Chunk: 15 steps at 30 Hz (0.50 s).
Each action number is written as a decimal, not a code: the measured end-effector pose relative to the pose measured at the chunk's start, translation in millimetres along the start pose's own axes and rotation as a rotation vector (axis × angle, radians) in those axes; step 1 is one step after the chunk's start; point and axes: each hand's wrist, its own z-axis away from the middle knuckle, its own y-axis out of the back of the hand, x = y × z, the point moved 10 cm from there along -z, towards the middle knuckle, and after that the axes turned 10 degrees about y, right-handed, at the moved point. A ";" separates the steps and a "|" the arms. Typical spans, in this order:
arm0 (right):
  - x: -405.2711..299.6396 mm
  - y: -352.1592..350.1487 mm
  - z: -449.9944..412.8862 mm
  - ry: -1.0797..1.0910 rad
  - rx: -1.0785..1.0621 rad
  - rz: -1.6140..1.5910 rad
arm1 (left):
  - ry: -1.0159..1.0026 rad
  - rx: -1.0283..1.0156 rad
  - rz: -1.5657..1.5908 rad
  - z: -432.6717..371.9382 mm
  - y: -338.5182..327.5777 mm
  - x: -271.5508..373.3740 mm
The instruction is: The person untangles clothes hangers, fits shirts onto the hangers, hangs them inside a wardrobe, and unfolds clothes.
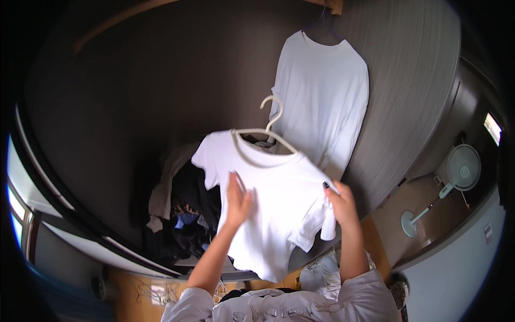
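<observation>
A white short-sleeved T-shirt (273, 193) is in front of me, its neck and shoulders on a cream hanger (259, 131). The hanger's hook stands free above the collar, touching no rod. My right hand (342, 203) pinches the shirt at the shoulder and sleeve on the right. Against the left part of the shirt front is my left hand (238, 201), slightly blurred, with thumb and fingers apart. Behind, a white long-sleeved shirt (322, 88) hangs on a thin dark hanger (322, 26) from a wooden rod (336, 6).
A dark wardrobe surrounds the shirts, its wood-grain side panel (414, 80) on the right. Piled clothes (193, 217) lie inside at lower left. Cables (161, 292) and white plastic bags (322, 271) are on the wooden floor. A standing fan (462, 169) is farther right.
</observation>
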 end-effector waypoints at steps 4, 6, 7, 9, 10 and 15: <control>-40.8 21.8 -47.0 0.105 0.255 0.018 | -0.075 -0.320 0.076 20.4 -53.9 19.1; -65.4 36.2 -76.7 0.197 0.424 0.041 | -0.086 -0.426 0.137 19.1 -69.8 23.5; -73.6 45.4 -91.9 0.249 0.521 0.066 | -0.064 -0.492 0.197 17.0 -76.5 22.5; -110.3 28.8 -129.6 0.330 0.446 0.053 | -0.060 -0.570 0.228 9.7 -74.2 21.2; -124.4 31.8 -144.2 0.339 0.463 0.089 | -0.039 -0.591 0.246 6.5 -76.7 19.7; -167.7 54.2 -219.3 0.431 0.529 0.209 | 0.017 -0.608 0.299 -14.0 -82.5 22.5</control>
